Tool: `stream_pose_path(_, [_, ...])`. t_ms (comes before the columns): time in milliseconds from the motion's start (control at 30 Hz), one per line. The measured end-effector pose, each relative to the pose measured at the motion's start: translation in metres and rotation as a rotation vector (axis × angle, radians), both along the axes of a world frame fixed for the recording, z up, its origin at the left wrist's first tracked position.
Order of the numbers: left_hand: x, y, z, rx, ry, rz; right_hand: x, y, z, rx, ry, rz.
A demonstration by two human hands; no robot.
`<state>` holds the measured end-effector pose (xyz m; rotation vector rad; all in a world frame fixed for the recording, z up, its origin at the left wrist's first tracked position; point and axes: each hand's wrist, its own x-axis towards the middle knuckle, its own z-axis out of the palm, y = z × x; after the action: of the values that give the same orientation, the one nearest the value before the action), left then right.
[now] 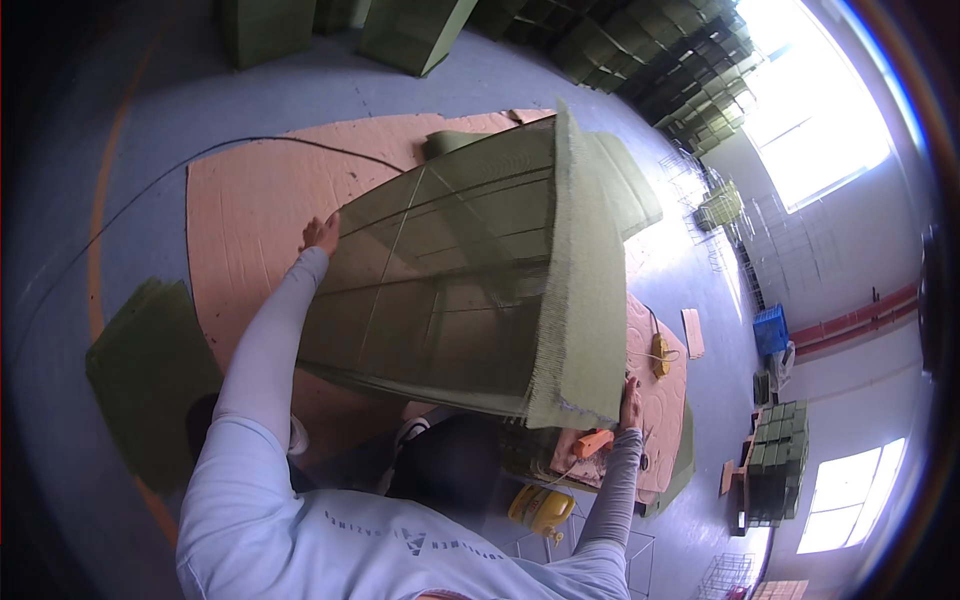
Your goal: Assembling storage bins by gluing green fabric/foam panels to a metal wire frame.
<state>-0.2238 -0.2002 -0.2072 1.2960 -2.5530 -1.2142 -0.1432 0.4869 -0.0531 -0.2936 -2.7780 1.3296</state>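
A large box [455, 270] of see-through green mesh over a thin wire frame is tilted in front of me between my two hands. Along its right side runs a thicker green fabric edge [580, 260]. My left hand [320, 233] is closed on the box's left edge, fingers at the rim. My right hand [631, 403] is at the lower right corner of the fabric edge, apparently gripping it; part of its grip is hidden. Below that corner, an orange-handled tool [592, 443] lies on a cardboard-topped surface [655, 470].
Cardboard [240, 220] covers the floor beneath the box, with a black cable [290, 139] crossing it. Green fabric [150, 370] lies at left. A yellow jug [540, 510] and yellow socket-like block [660, 355] are at right. Green boxes [415, 35] stand at the back.
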Motion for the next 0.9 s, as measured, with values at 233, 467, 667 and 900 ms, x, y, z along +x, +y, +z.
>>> stream_pose_path(233, [0.096, -0.013, -0.129, 0.902, 0.009, 0.06, -0.005, 0.031, 0.019, 0.224, -0.169, 0.073])
stream_pose_path(467, [0.101, -0.056, -0.136, 0.871, 0.315, 0.31, -0.028, 0.002, 0.006, 0.175, -0.037, 0.104])
stream_pose_path(667, [0.078, -0.214, 0.063, 0.677, 0.387, 0.09, -0.006, -0.098, 0.001, -0.388, -0.137, 0.011])
stream_pose_path(900, [0.117, -0.258, 0.373, 0.336, 0.506, -0.134, 0.031, -0.256, -0.038, -0.502, -0.182, -0.03])
